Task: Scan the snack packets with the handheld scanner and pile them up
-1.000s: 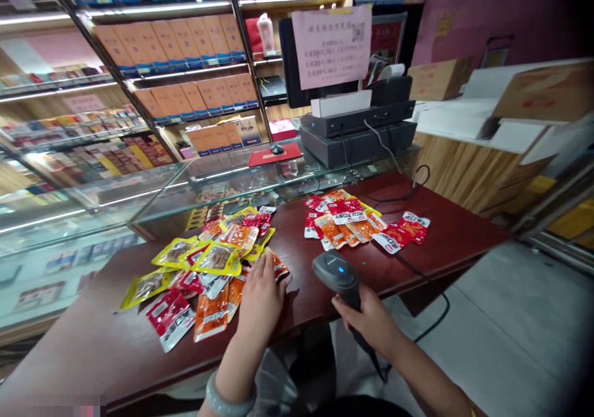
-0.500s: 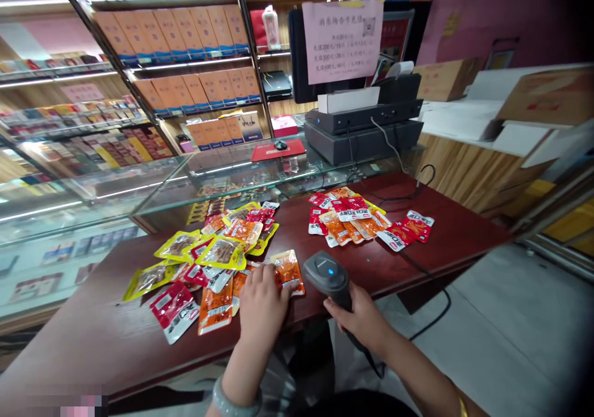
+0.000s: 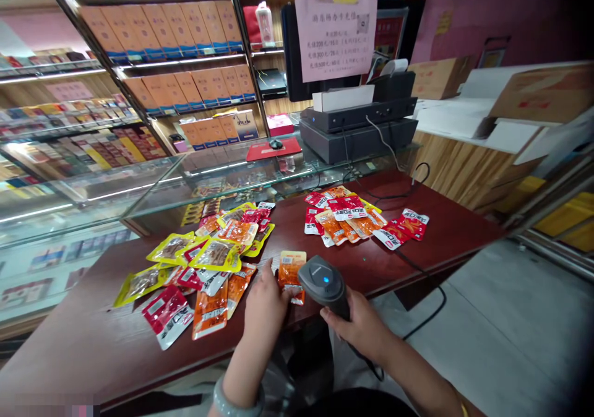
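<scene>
My right hand (image 3: 364,324) grips the handle of a dark grey barcode scanner (image 3: 322,281), whose top shows a lit blue light. Just left of the scanner head is an orange snack packet (image 3: 292,265), with a barcode near its upper edge. My left hand (image 3: 265,302) has its thumb over the packet's lower part and its other fingers along the left side; their tips are partly hidden. Beyond that hand spreads a loose pile of yellow, red and orange snack packets (image 3: 216,254). A second pile of red and orange packets (image 3: 348,210) lies farther right.
Two red packets (image 3: 403,228) lie at the right of the dark red table (image 3: 102,336). Behind stand a glass counter (image 3: 204,176), a cash drawer (image 3: 357,138) and a monitor with a pink paper sign (image 3: 336,39). The scanner's black cable (image 3: 443,299) hangs past the table edge.
My left hand has turned and drawn the orange packet away from the left pile, straightening it beside the scanner. The scanner has stayed nearly in place in my right hand.
</scene>
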Tool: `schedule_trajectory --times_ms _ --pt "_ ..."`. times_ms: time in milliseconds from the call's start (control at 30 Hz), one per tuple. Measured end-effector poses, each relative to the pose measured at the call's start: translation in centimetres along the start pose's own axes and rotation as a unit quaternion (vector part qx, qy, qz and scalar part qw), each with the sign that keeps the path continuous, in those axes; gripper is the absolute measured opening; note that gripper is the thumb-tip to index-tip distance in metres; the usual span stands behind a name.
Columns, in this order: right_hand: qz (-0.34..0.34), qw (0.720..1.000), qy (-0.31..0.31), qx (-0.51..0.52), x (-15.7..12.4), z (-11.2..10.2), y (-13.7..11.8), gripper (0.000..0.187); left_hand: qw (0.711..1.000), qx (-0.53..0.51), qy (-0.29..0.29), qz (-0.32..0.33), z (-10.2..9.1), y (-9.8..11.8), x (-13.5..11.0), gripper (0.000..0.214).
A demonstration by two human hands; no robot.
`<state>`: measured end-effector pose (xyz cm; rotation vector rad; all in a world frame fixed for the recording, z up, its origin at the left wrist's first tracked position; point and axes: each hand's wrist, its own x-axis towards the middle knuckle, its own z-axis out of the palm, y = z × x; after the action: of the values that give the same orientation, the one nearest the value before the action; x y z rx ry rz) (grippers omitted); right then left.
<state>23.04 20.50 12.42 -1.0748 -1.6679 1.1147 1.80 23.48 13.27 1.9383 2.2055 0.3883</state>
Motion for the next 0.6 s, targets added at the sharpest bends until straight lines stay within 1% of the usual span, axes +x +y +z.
schedule_trajectory --times_ms 33,67,133,167,200,267,333,433,600 --pt "-0.002 1.0 -0.001 0.001 0.0 0.0 0.1 0.03 1.0 -0.012 -0.013 -0.005 -0.1 0.0 0.1 0.066" --pt "-0.003 1.0 -0.002 0.003 0.0 0.0 0.1 0.03 0.999 -0.017 -0.027 -0.007 -0.2 0.1 0.2 0.059" --pt "-0.007 1.0 -0.001 0.004 0.0 -0.1 0.1 0.029 0.999 -0.015 -0.048 0.0 -0.5 0.1 0.3 0.036" --pt "-0.008 1.0 0.0 0.005 -0.1 -0.1 0.1 0.029 0.999 -0.012 -0.05 0.01 -0.6 0.0 0.4 0.027" --pt "-0.009 1.0 0.001 0.006 -0.1 -0.2 0.1 0.029 0.999 -0.011 -0.044 0.021 -0.6 0.0 0.3 0.023" --pt "-0.008 1.0 0.004 0.01 -0.2 -0.3 0.1 0.029 0.999 -0.029 -0.019 0.027 -0.4 0.0 0.3 0.024" --pt "-0.006 1.0 0.004 0.015 -0.3 -0.4 -0.1 0.025 0.997 -0.078 -0.001 0.003 -0.1 0.1 0.3 0.025" --pt "-0.011 1.0 0.005 0.018 -0.4 -0.5 -0.4 0.017 0.986 -0.166 0.01 -0.033 0.5 0.3 0.5 0.025" --pt "-0.016 1.0 0.015 0.015 -0.2 -0.7 -0.9 0.024 0.97 -0.241 0.022 -0.024 1.2 0.3 1.0 0.021"
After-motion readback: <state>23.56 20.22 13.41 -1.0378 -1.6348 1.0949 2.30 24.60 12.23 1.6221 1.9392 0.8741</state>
